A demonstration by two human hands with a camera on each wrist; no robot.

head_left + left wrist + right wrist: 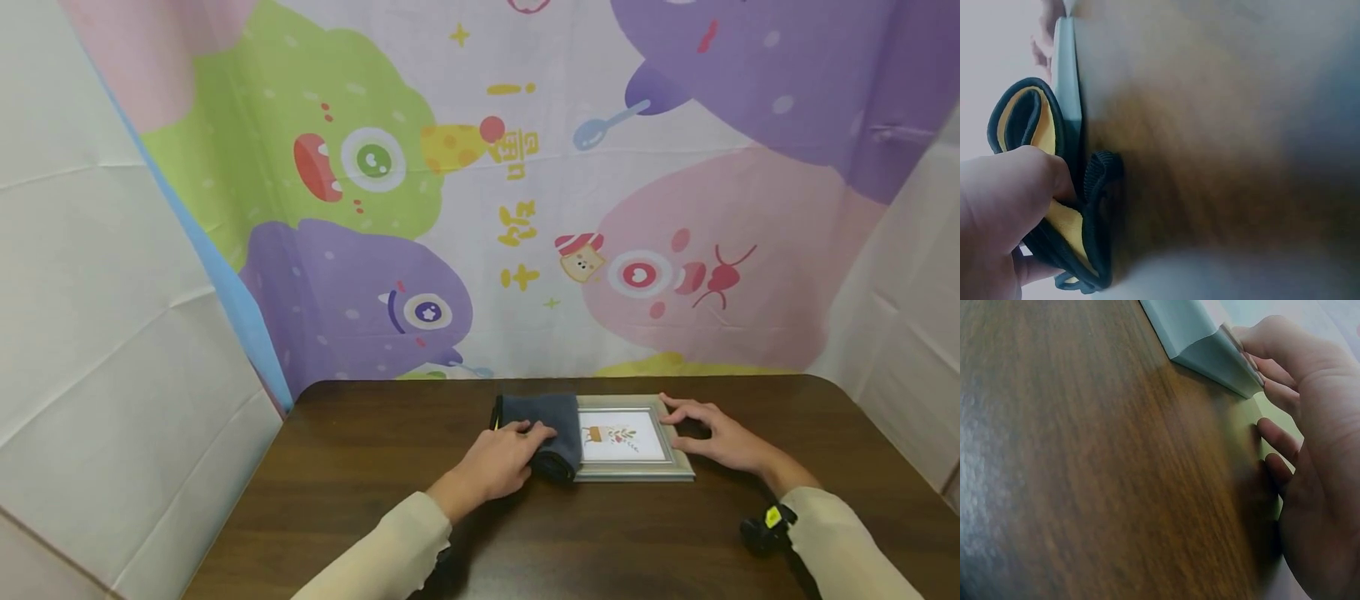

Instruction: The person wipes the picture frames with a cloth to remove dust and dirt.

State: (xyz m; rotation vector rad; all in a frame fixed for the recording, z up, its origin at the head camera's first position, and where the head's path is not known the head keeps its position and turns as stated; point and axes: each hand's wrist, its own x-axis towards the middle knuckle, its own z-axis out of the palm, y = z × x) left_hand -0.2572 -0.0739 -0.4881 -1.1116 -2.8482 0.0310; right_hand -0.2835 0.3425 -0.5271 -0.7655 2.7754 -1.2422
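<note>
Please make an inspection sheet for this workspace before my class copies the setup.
Surface: brown wood-grain table.
Job's things: folded dark cloth, yellow lining, covering the left part of a picture frame.
Clutter: nothing seen.
Hands: left hand grips the cloth; right hand touches the frame's right side.
Cables: none certain; black wrist device at right.
Surroundings: cartoon backdrop, pale side coverings.

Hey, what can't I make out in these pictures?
Head view: left end of the picture frame, hidden under the grey cloth.
Head view: details of the drawing, too small.
Left wrist view: much of the tabletop, blurred.
Left wrist view: part of the left hand, cut by the left edge.
Right wrist view: most of the picture frame, cut by the top edge.
</note>
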